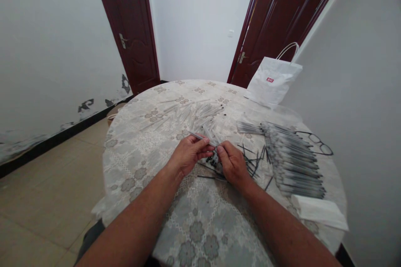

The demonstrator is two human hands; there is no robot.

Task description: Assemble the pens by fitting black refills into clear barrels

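Near the middle of the table, my left hand [191, 150] grips a slim pen [196, 135] between thumb and fingers, its tip pointing to the far left. My right hand [233, 162] is closed close beside it, fingers pinched at the pen's near end; exactly what they hold there is partly hidden. Under and between the hands lie small black pieces [213, 159], perhaps caps. Thin black refills [255, 162] are scattered around my right hand. Beyond the hands spreads a loose heap of clear pen barrels [197, 112].
On the right, a large stack of pens [294, 162] lies beside eyeglasses [318, 144]. A folded white packet [319, 212] rests near the right edge. A white paper bag [274, 81] stands at the back right. Patterned cloth [138, 179] covers the round table.
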